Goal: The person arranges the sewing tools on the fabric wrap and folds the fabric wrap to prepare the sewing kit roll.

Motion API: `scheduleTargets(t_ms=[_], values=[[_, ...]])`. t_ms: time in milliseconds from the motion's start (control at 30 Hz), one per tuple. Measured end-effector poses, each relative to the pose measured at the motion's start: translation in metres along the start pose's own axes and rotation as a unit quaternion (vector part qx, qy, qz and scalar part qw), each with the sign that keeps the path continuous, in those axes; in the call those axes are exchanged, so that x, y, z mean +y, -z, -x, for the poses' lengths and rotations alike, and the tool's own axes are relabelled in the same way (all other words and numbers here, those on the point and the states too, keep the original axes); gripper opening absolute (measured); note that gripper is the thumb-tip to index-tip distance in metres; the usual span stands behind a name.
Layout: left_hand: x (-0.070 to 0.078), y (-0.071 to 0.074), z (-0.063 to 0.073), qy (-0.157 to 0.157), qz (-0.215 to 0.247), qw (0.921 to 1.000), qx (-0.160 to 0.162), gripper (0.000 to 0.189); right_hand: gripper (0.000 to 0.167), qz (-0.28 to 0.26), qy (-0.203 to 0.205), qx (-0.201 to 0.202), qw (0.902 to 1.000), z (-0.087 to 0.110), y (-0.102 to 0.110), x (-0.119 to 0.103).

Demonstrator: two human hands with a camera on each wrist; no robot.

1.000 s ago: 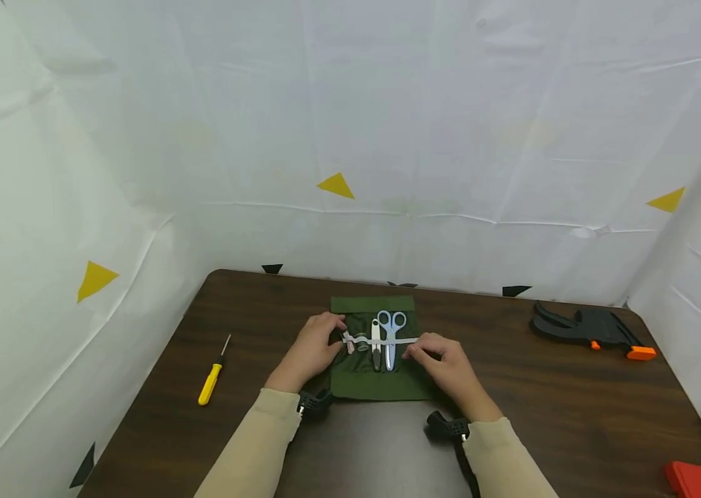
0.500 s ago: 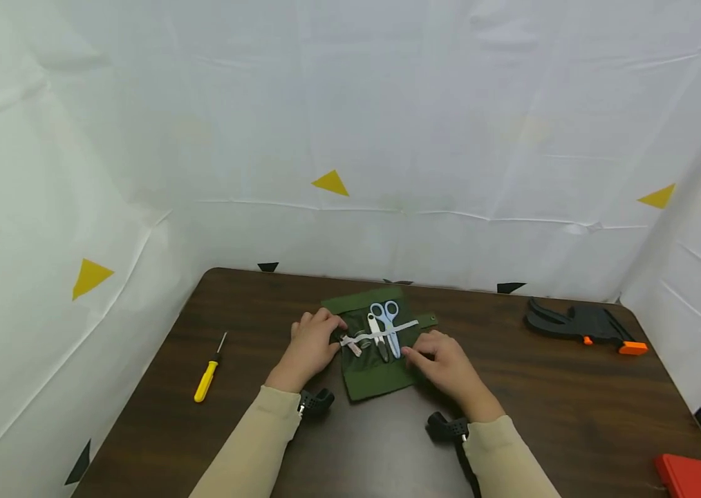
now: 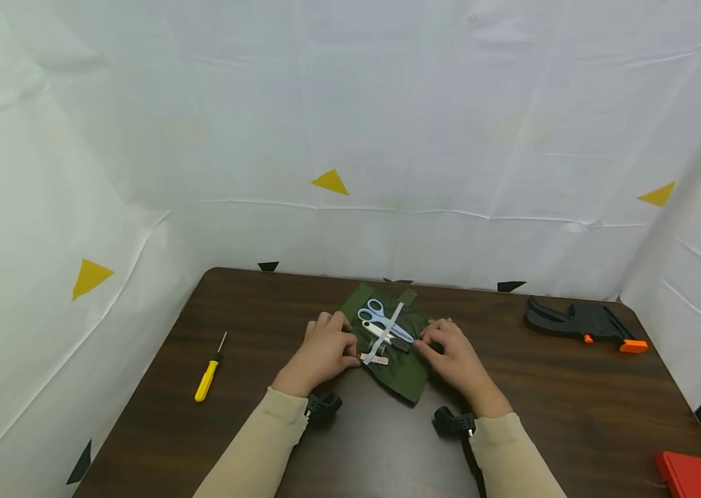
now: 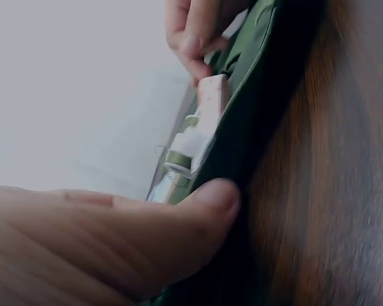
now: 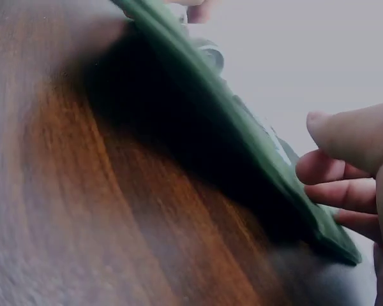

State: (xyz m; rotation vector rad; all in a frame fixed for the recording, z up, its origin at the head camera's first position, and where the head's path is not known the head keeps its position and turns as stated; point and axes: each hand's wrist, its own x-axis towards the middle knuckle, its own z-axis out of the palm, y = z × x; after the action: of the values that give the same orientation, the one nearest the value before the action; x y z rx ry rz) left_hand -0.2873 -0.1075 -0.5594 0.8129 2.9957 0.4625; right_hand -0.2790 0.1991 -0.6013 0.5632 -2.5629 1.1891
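An unfolded green cloth sewing kit (image 3: 405, 382) lies turned askew between both hands. Under its white elastic strap (image 3: 384, 335) are light-blue scissors (image 3: 375, 311), a white-and-dark slim tool (image 3: 377, 329) and a small pale pink piece (image 3: 375, 359). My left hand (image 3: 322, 348) pinches the kit's left edge beside the pink piece, thumb on the cloth in the left wrist view. My right hand (image 3: 455, 354) is at the opposite edge near the scissor tips, fingers loosely bent. In the right wrist view its thumb stands off the cloth while the fingers touch the border (image 5: 287, 185).
A yellow-handled screwdriver (image 3: 206, 380) lies at the left of the dark wooden table (image 3: 363, 449). At the back right is a black bar clamp (image 3: 581, 322) with orange parts. A red case (image 3: 699, 474) sits at the front right corner. White sheeting surrounds the back and sides.
The sewing kit has turned counterclockwise from square to askew, its snap tab swinging up to the back. My left hand has come slightly toward me and rightward; the right moved slightly right.
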Motion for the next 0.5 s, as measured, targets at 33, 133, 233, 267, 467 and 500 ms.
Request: scheduleTargets(t_ms=[33, 133, 233, 267, 467, 500], values=[[0.001, 0.000, 0.000, -0.010, 0.002, 0.9999, -0.007, 0.034, 0.022, 0.000, -0.007, 0.001, 1.0000, 0.000, 0.000, 0.000], [0.004, 0.000, 0.000, -0.028, 0.017, 0.9988, -0.035, 0.033, 0.015, 0.006, -0.028, -0.003, 0.9996, -0.001, 0.002, 0.000], [0.006, 0.003, 0.003, -0.030, 0.040, 0.9966, -0.065, 0.031, 0.010, 0.014, -0.052, -0.018, 0.9984, 0.000, 0.005, 0.001], [0.006, 0.003, 0.003, -0.031, 0.045, 0.9957, -0.075, 0.031, 0.010, 0.015, -0.056, -0.026, 0.9980, 0.000, 0.007, 0.001], [0.001, 0.007, 0.005, -0.047, 0.059, 0.9916, -0.104, 0.028, 0.036, -0.005, -0.066, -0.104, 0.9924, 0.001, 0.017, 0.005], [0.000, 0.007, 0.005, -0.049, 0.066, 0.9913, -0.103, 0.024, 0.044, -0.007, -0.062, -0.118, 0.9910, 0.001, 0.018, 0.006]])
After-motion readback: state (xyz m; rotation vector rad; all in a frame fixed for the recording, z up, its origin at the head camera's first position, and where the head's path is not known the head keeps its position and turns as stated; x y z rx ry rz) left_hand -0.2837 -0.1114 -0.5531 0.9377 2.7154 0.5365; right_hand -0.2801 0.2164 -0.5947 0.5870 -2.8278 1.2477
